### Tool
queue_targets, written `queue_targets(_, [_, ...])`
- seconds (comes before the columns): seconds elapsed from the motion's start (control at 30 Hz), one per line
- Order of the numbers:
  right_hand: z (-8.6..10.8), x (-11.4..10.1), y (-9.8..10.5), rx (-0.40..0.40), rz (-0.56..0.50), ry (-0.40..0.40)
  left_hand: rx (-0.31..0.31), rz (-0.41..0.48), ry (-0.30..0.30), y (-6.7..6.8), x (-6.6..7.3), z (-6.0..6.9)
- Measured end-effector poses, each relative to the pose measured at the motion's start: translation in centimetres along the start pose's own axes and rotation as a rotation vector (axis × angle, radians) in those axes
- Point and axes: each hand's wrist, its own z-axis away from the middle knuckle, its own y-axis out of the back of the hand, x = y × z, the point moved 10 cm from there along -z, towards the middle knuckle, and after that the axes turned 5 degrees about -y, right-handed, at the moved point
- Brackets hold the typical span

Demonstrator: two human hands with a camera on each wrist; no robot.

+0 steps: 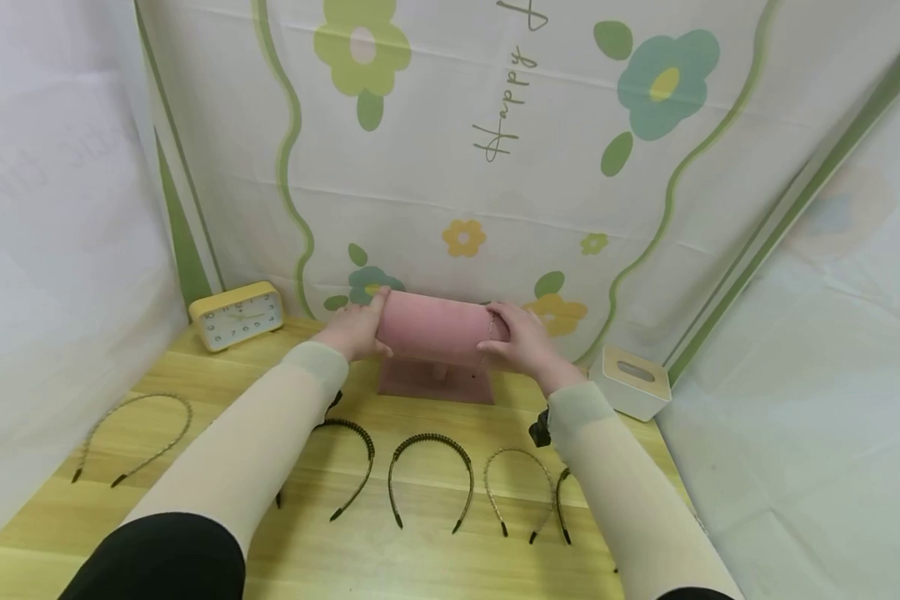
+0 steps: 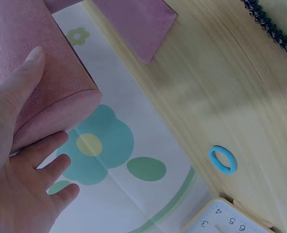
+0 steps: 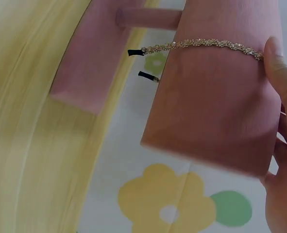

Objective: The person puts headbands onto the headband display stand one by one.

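Note:
A pink velvet headband stand (image 1: 435, 329) has a thick horizontal roll on a short post and flat base (image 1: 435, 383). My left hand (image 1: 356, 327) grips the roll's left end; in the left wrist view its thumb (image 2: 29, 73) lies on the velvet and the other fingers spread past the end. A glittering beaded headband (image 3: 206, 42) with dark tips arches over the roll toward its right end. My right hand (image 1: 521, 342) holds that headband against the roll, thumb (image 3: 277, 63) at the beaded band. Its other fingers are mostly hidden behind the roll.
Several headbands lie in front, including a dark coiled one (image 1: 431, 437), a pale beaded one (image 1: 517, 451) and a braided one (image 1: 150, 396). A yellow clock (image 1: 237, 317) stands left, a tissue box (image 1: 630, 383) right. A blue ring (image 2: 222, 159) lies near the clock. Printed cloth walls enclose the table.

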Motion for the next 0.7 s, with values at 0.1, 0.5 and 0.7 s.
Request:
queue_targets(0.1, [-0.6,-1.1,-0.3,0.000,0.028,0.014,0.006,-0.003,0.000,0.0,0.0,0.0])
queue_targets(0.5, [-2.3,-4.1,-1.7,-0.034,0.041,-0.026,-0.001,-0.020,-0.006,0.3,0.5,0.1])
queue_targets(0.7, [-3.1,-6.1,-2.9,-0.072,-0.022,0.015,0.002,-0.017,-0.009,0.1,0.3,0.0])
